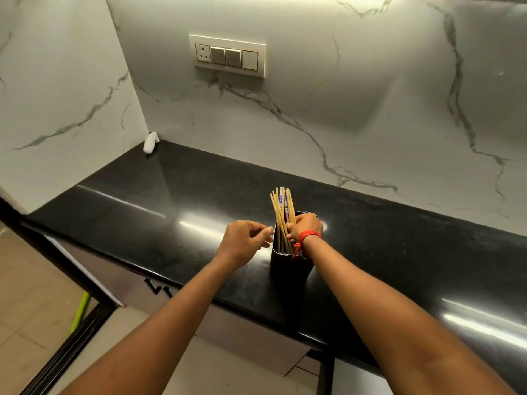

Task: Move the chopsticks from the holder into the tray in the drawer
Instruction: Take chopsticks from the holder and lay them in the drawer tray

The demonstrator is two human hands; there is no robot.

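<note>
Chopsticks (pixel 281 212) stand bunched in a dark holder (pixel 289 265) in front of you, on the glossy black surface (pixel 171 201) near its front edge. They are thin, pale, straw-coloured sticks, and among them sits at least one piece with a blue and white printed pattern; whether that is a wrapper or a decorated stick is too small to tell. Their long axis runs nearly upright, with the upper ends well above the rim and leaning slightly to your left and away from you, fanned a little at the top, while the lower ends disappear inside the holder. The holder itself is a tall, dark, box-like container with rounded corners, standing upright. Your right hand (pixel 303 226), with a red thread band (pixel 309 236) at the wrist, rests at the top of the holder, its fingers (pixel 291 232) curled in against the bundle just above the rim; they appear to be closing around the sticks, though you cannot tell from this view how many they actually grip. Your left hand (pixel 243 238) hovers just beside the holder on its left, fingers loosely pinched together with nothing between them, the tips close to the rim but apart from the sticks. Behind everything rises a white marbled wall carrying a switch plate (pixel 228 56), and a small white object (pixel 150 142) leans in the far corner.
</note>
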